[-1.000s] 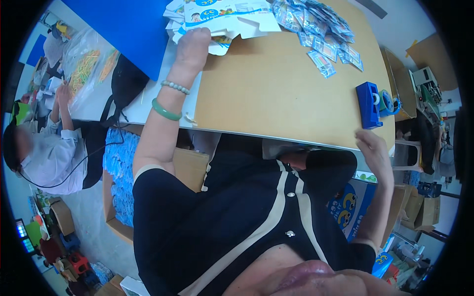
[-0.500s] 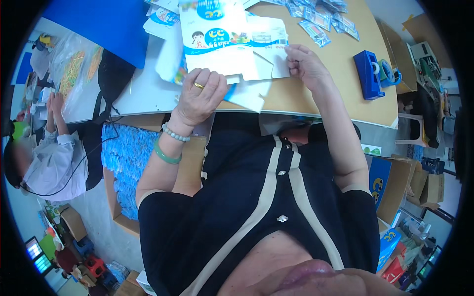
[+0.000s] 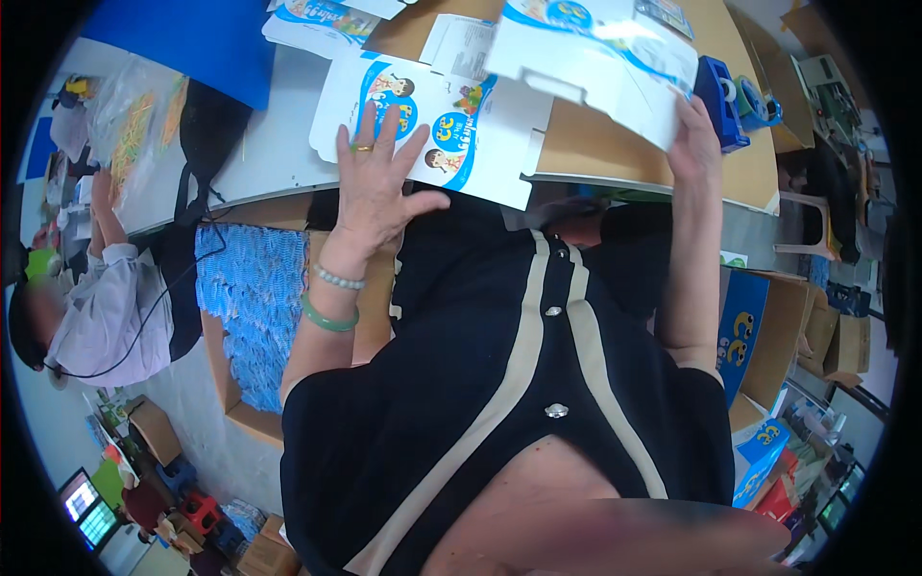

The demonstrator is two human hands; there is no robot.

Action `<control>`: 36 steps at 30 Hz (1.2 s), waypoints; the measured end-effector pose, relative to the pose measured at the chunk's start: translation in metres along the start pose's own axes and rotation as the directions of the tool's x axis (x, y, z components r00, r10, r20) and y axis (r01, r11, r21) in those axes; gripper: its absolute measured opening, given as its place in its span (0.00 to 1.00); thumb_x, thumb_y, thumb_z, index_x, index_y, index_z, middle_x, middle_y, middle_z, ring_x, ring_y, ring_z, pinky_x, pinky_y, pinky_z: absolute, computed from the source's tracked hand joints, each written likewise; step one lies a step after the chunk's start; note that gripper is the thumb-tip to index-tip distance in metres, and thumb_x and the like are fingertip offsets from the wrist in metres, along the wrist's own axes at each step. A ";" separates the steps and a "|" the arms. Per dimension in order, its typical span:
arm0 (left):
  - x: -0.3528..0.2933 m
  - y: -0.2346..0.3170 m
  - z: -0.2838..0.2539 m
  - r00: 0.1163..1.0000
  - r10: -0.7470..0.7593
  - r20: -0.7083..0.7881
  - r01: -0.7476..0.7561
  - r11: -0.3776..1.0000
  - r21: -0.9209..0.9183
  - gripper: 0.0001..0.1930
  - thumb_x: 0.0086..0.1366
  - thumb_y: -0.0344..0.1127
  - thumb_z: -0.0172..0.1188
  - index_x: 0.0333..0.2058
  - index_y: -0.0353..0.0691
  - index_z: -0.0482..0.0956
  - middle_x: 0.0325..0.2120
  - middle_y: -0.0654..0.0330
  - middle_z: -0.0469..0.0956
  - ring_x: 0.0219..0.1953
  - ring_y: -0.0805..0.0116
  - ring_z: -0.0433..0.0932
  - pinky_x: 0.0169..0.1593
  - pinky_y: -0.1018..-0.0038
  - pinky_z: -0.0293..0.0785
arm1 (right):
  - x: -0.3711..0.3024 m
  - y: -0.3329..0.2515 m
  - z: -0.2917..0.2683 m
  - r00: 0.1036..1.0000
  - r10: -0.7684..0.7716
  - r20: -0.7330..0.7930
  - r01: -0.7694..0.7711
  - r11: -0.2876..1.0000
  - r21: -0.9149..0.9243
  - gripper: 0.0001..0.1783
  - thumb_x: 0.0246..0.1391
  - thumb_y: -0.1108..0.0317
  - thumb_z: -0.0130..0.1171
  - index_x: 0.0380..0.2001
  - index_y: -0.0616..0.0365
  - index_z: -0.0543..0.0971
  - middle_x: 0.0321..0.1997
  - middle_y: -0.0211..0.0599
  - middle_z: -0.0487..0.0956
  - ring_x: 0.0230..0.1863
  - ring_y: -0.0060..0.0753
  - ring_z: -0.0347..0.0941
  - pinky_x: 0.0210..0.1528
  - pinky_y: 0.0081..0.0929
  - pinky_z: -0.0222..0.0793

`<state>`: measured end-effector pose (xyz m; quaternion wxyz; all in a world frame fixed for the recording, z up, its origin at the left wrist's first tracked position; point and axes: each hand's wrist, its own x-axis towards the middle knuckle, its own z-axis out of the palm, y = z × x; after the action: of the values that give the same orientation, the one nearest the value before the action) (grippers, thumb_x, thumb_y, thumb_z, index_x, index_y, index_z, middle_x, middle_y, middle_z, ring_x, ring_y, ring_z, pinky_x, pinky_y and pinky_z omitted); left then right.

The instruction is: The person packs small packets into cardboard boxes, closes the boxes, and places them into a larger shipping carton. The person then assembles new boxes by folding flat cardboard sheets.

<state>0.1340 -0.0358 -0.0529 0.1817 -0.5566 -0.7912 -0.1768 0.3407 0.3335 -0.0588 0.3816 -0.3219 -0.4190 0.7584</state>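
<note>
My left hand (image 3: 379, 187), ringed and with fingers spread, lies over the near left edge of a flat printed carton blank (image 3: 499, 144), white and blue with cartoon figures. That blank slightly overhangs the table's front edge. At the right, my right hand (image 3: 697, 139) pinches the corner of a second flat carton blank (image 3: 595, 58), which is tilted and raised over the table. More blanks (image 3: 322, 34) lie in a loose pile beyond my left hand.
A blue tape dispenser (image 3: 722, 106) stands at the table's right, partly behind the raised blank. Below the table on the left is a cardboard box of blue packets (image 3: 254, 317). A co-worker (image 3: 115, 307) sits at far left beside a bag of yellow strips (image 3: 144, 125).
My right hand has moved right, carrying one blank with it. My left hand has gone from a closed grip to spread fingers on the blank beneath. The small packets are now mostly covered.
</note>
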 end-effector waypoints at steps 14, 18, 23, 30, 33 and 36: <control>0.023 -0.020 -0.044 0.901 0.406 -0.153 -0.370 0.903 0.217 0.16 0.57 0.26 0.58 0.46 0.31 0.77 0.43 0.50 0.79 0.45 0.52 0.79 0.47 0.62 0.77 | -0.016 0.008 -0.084 0.990 0.134 0.053 -0.144 0.909 0.390 0.22 0.66 0.69 0.47 0.60 0.68 0.64 0.62 0.51 0.70 0.63 0.46 0.66 0.68 0.46 0.60; 0.091 -0.047 -0.100 0.726 0.376 -0.575 -0.136 0.899 0.416 0.16 0.54 0.24 0.59 0.44 0.33 0.79 0.36 0.53 0.82 0.39 0.58 0.83 0.43 0.63 0.80 | -0.019 0.011 -0.078 0.996 0.089 0.023 -0.090 0.892 0.444 0.24 0.66 0.69 0.47 0.62 0.69 0.62 0.63 0.51 0.69 0.64 0.47 0.65 0.69 0.47 0.59; 0.165 -0.053 -0.106 0.720 0.388 -0.575 -0.006 0.833 0.554 0.17 0.56 0.23 0.57 0.45 0.39 0.80 0.36 0.57 0.82 0.38 0.59 0.82 0.42 0.68 0.79 | -0.020 0.012 -0.071 0.997 0.062 0.055 -0.079 0.904 0.420 0.21 0.64 0.70 0.50 0.58 0.67 0.66 0.60 0.49 0.72 0.62 0.43 0.68 0.66 0.40 0.63; 0.160 -0.094 -0.013 0.995 -0.095 0.020 0.053 0.711 0.702 0.18 0.61 0.31 0.55 0.50 0.38 0.77 0.48 0.47 0.77 0.48 0.53 0.78 0.49 0.65 0.75 | -0.024 0.016 -0.063 0.999 -0.023 0.043 0.012 0.972 0.235 0.07 0.60 0.74 0.54 0.41 0.60 0.73 0.46 0.38 0.79 0.48 0.29 0.75 0.58 0.29 0.69; 0.150 -0.077 0.004 0.987 -0.096 -0.130 0.135 0.931 0.338 0.20 0.63 0.35 0.57 0.53 0.36 0.74 0.49 0.46 0.77 0.49 0.53 0.78 0.52 0.64 0.73 | -0.034 0.018 -0.059 0.998 -0.053 0.036 0.045 0.979 0.199 0.03 0.59 0.75 0.55 0.37 0.57 0.72 0.43 0.35 0.79 0.45 0.26 0.76 0.55 0.27 0.70; 0.140 0.001 0.013 0.849 -0.397 0.350 0.513 0.456 -0.727 0.22 0.66 0.42 0.59 0.53 0.33 0.73 0.47 0.51 0.77 0.49 0.63 0.77 0.51 0.72 0.72 | -0.038 0.016 -0.052 0.991 -0.110 0.072 0.095 0.978 0.184 0.03 0.59 0.75 0.55 0.34 0.55 0.72 0.41 0.33 0.80 0.43 0.24 0.76 0.52 0.25 0.71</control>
<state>0.0897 0.0852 0.0036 -0.1931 -0.3547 -0.7545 -0.5173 0.3974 0.3158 -0.0897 0.4302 -0.2326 -0.3802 0.7851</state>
